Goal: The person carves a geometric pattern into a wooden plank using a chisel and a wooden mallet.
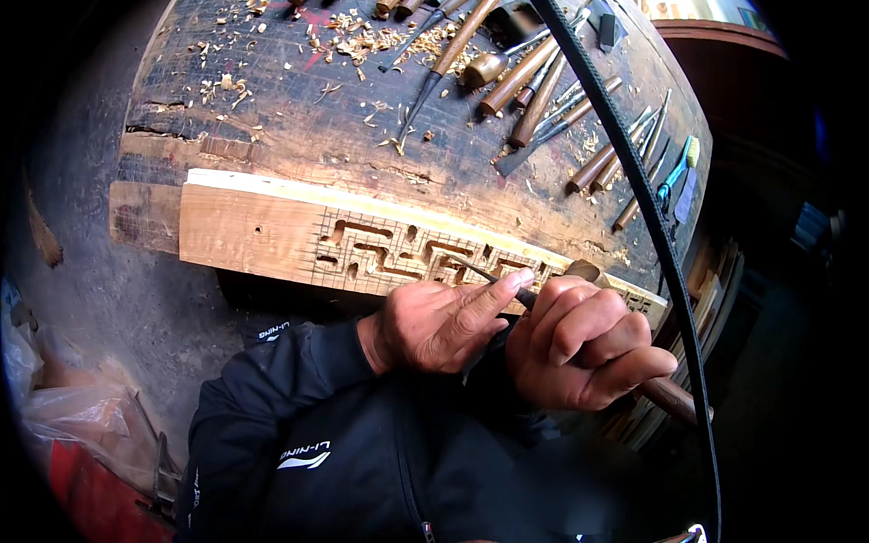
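A long pale wooden board (249,226) lies along the near edge of the bench, with a pencil grid and a pattern of cut slots on its front face. Across this pattern reaches a thin dark chisel (478,270), its tip at one of the middle slots. My left hand (442,328) is closed at the chisel's shaft, its fingers pressed together near the carved face. My right hand (584,348) wraps round the chisel's handle, and a brown wooden end (672,400) sticks out below that hand. Above its knuckles shows a rounded wooden piece (582,270), mostly hidden.
On the worn bench (299,136) lie wood shavings (371,41) and several wooden-handled chisels (534,86). A blue brush (674,176) lies at the right edge. A dark strap (634,163) crosses the view. Clear plastic sheeting (95,416) lies at the lower left.
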The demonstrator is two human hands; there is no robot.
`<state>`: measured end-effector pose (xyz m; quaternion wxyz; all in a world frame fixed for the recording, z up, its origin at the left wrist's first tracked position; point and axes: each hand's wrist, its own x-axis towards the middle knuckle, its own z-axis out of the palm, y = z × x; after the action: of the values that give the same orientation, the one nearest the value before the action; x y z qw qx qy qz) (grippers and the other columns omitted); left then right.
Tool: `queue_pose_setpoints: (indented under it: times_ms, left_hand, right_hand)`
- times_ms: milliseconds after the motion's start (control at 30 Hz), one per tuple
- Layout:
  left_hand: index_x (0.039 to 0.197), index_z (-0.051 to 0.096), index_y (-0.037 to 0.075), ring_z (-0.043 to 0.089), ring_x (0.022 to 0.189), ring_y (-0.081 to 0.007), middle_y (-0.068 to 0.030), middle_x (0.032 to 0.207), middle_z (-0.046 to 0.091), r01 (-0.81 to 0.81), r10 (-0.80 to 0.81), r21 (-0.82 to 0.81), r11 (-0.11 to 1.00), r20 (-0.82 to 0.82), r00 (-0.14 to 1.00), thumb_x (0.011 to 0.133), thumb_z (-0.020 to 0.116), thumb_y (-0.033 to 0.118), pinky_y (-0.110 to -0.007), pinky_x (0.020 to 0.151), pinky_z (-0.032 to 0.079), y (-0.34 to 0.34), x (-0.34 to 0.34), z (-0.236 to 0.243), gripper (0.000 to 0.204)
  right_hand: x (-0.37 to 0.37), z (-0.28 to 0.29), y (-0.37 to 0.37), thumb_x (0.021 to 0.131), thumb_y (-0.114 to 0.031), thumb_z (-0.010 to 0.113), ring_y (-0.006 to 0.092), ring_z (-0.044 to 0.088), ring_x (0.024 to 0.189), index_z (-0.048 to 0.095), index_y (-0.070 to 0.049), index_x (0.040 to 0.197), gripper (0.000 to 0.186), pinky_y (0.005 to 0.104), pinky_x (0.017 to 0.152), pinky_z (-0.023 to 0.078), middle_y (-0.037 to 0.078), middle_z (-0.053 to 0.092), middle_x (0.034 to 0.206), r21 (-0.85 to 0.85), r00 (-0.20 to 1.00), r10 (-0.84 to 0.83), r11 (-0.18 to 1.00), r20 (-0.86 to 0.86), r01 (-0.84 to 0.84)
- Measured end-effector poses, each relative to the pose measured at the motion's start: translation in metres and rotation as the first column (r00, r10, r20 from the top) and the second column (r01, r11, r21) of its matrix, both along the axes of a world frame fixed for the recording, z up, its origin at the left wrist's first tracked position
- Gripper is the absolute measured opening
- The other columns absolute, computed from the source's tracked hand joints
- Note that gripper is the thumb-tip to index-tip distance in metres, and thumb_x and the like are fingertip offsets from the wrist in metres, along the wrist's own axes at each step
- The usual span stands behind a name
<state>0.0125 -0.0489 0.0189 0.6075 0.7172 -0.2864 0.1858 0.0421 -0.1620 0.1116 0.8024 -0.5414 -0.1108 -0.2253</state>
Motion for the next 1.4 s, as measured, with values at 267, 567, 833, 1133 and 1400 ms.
queue_pose_setpoints:
  times_ms: [267, 567, 833, 1133, 1400]
  left_hand:
    - [0.15, 0.057, -0.012, 0.083, 0.082, -0.0284, -0.0249, 0.116, 0.082, -0.011, 0.011, 0.007, 1.0, 0.006, 1.0, 0.098, 0.083, 0.01, -0.034, 0.062, 0.063, 0.001, 0.0, -0.002, 0.062]
    - [0.152, 0.054, -0.015, 0.083, 0.085, -0.0267, -0.025, 0.122, 0.081, -0.067, 0.066, -0.054, 0.996, -0.009, 0.998, 0.102, 0.076, 0.007, -0.034, 0.064, 0.064, -0.003, -0.001, -0.005, 0.059]
    - [0.15, 0.054, -0.017, 0.083, 0.081, -0.028, -0.0261, 0.117, 0.08, -0.084, 0.084, -0.11, 0.99, -0.002, 0.996, 0.099, 0.077, 0.003, -0.036, 0.063, 0.065, -0.005, -0.004, -0.013, 0.059]
    - [0.152, 0.053, -0.015, 0.082, 0.08, -0.0281, -0.0269, 0.116, 0.08, -0.113, 0.113, -0.137, 0.984, -0.011, 0.994, 0.103, 0.074, 0.004, -0.036, 0.061, 0.064, -0.008, -0.021, -0.026, 0.056]
    - [0.154, 0.053, -0.012, 0.084, 0.101, -0.0309, -0.0271, 0.129, 0.079, -0.02, 0.022, -0.091, 0.996, 0.015, 1.0, 0.103, 0.07, 0.0, -0.037, 0.078, 0.069, -0.003, -0.001, -0.006, 0.055]
  right_hand:
    - [0.001, -0.004, 0.001, 0.123, -0.051, 0.033, 0.0107, 0.027, 0.038, 0.041, -0.015, 0.072, 0.063, 0.0256, 0.038, 0.024, 0.006, 0.05, 0.061, 0.011, 1.0, -0.005, 1.0, 0.0, 0.005]
    - [0.002, 0.001, 0.008, 0.124, -0.048, 0.033, 0.0102, 0.025, 0.043, 0.041, -0.014, 0.075, 0.06, 0.0267, 0.042, 0.026, 0.006, 0.049, 0.062, -0.074, 0.989, -0.079, 0.995, -0.123, 0.071]
    - [0.008, 0.012, 0.004, 0.123, -0.052, 0.03, 0.0111, 0.029, 0.044, 0.041, -0.013, 0.076, 0.062, 0.0284, 0.044, 0.03, 0.007, 0.05, 0.063, -0.316, 0.985, 0.066, 0.942, -0.16, -0.115]
    - [0.001, -0.006, 0.028, 0.123, -0.051, 0.032, 0.0096, 0.035, 0.039, 0.041, -0.013, 0.074, 0.063, 0.0279, 0.038, 0.03, 0.006, 0.05, 0.057, -0.412, 0.999, -0.045, 0.91, -0.003, 0.04]
    - [0.003, 0.005, 0.012, 0.123, -0.054, 0.033, 0.0095, 0.03, 0.036, 0.04, -0.015, 0.073, 0.064, 0.0247, 0.035, 0.023, 0.006, 0.052, 0.061, -0.129, 0.998, -0.033, 0.991, 0.052, 0.039]
